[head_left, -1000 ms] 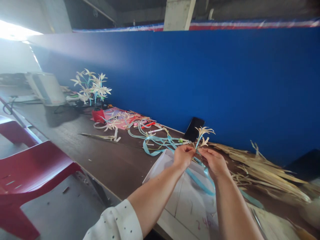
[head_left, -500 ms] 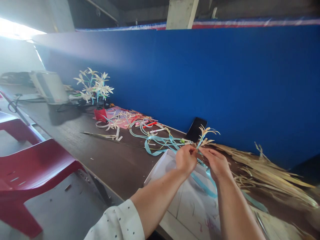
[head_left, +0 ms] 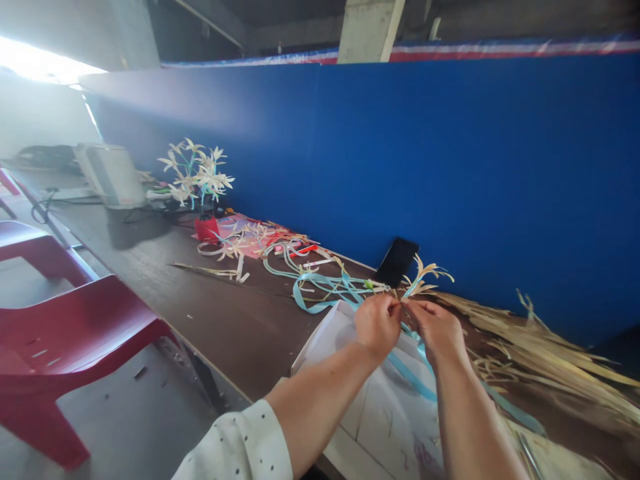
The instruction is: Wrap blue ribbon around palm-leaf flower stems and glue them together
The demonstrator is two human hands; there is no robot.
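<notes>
1. Cream flower sprig, head view: leaning, just above the fingertips.
2. Left hand, right hand: fingers pinched closed at the base of its blue stem (exact grip hidden).
3. Pale-blue ribbon: trailing below.
4. Step, seemingly: binding the stem; next turn would want taut ribbon, steady pinch.

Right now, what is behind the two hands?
Past the left hand and right hand, the pale flower piece, the black phone and the blue partition show. The hands hide the flower's lower end and whatever lies directly behind them.

Red chair — hazy kettle, perhaps
</notes>
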